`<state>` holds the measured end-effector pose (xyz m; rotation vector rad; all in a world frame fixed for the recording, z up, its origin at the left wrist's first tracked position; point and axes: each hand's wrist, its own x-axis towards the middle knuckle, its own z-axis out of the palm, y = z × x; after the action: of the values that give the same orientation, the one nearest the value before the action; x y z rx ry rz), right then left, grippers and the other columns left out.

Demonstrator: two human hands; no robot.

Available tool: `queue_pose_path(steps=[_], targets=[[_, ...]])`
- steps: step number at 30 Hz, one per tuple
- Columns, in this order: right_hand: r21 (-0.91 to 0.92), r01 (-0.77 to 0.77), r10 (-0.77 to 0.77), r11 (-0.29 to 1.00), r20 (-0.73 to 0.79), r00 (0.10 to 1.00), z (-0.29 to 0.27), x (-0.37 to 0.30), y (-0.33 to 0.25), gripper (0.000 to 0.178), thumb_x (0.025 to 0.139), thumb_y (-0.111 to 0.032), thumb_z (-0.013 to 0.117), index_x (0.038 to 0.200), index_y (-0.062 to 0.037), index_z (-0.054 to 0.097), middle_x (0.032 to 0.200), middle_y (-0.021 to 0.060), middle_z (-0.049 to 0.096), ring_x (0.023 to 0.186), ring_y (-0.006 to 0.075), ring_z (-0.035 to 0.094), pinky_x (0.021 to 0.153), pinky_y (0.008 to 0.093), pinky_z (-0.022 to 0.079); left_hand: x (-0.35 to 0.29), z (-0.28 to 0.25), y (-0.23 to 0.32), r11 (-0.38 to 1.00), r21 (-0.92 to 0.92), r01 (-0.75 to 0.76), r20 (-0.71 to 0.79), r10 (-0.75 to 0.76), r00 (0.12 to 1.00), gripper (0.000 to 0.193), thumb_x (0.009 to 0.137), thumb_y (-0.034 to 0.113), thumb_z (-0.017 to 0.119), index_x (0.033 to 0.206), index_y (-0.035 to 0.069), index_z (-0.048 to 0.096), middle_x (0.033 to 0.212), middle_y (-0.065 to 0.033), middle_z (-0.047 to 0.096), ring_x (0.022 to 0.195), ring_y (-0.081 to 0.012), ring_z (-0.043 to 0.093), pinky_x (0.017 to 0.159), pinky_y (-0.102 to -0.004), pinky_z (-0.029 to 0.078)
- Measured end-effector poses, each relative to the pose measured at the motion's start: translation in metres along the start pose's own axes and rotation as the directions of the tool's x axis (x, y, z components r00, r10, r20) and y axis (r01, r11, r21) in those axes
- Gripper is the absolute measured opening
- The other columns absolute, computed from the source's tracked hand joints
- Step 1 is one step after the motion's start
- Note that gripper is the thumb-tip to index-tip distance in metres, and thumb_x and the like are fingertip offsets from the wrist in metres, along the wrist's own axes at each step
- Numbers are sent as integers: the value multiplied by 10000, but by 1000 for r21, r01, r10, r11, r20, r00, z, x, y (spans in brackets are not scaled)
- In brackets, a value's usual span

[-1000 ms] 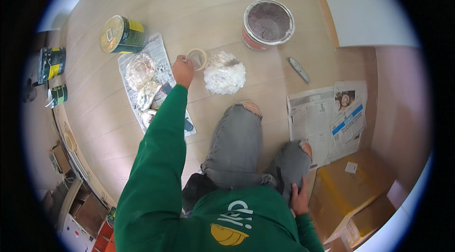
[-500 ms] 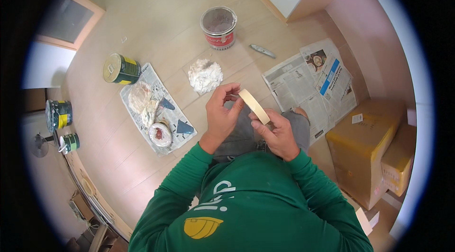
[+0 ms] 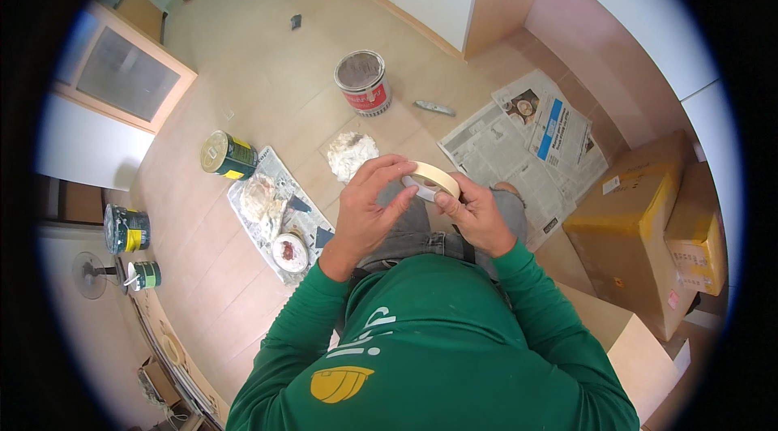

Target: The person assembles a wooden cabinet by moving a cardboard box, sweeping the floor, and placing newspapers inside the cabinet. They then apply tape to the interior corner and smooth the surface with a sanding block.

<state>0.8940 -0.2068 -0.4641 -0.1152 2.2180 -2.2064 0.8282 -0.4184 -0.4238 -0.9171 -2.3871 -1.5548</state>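
Above my lap, both hands are at a cream roll of masking tape, tilted so its ring opening shows. My right hand grips the roll's right side, its thumb on the near rim and its fingers behind. At the left side of the roll, the fingertips and thumb of my left hand close in a pinch against the tape. Whether a loose tape end lies between them is too small to make out. Beyond my left hand, a crumpled white cloth lies on the floor.
A red-labelled bucket and a utility knife are ahead. Newspaper covers floor to the right, near cardboard boxes. At left, a dark green paint can stands by newspaper with rags, blue scrapers and a round tub.
The tape roll has tipped from nearly edge-on, so its opening now shows. My left fingers have moved onto its left side. The view has tilted up, showing more of the room's far end.
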Motion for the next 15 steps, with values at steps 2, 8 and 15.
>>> queue_pose_path(steps=[2,8,15], targets=[[0,-33,33,999,45,998,-2,0,-6,399,1032,-364,684,1224,-15,668,829,-13,634,733,72,560,655,260,474,1,-6,7,998,47,-35,28,34,999,325,861,49,805,1179,74,743,1194,-134,711,1069,-269,709,902,-365,573],[-78,-37,44,996,84,995,1,2,-14,353,1034,-330,674,1235,-40,673,802,-14,621,720,70,557,648,262,472,5,-16,8,977,178,-122,57,113,992,249,846,27,807,1090,66,773,1065,-113,761,964,-270,746,837,-361,600],[-89,-36,49,995,158,986,-8,4,-16,350,1039,-291,670,1258,-18,669,875,-4,635,752,74,565,678,254,480,14,-22,12,954,247,-172,180,129,975,163,871,17,772,1031,38,746,1000,-129,762,889,-285,744,737,-361,596]])
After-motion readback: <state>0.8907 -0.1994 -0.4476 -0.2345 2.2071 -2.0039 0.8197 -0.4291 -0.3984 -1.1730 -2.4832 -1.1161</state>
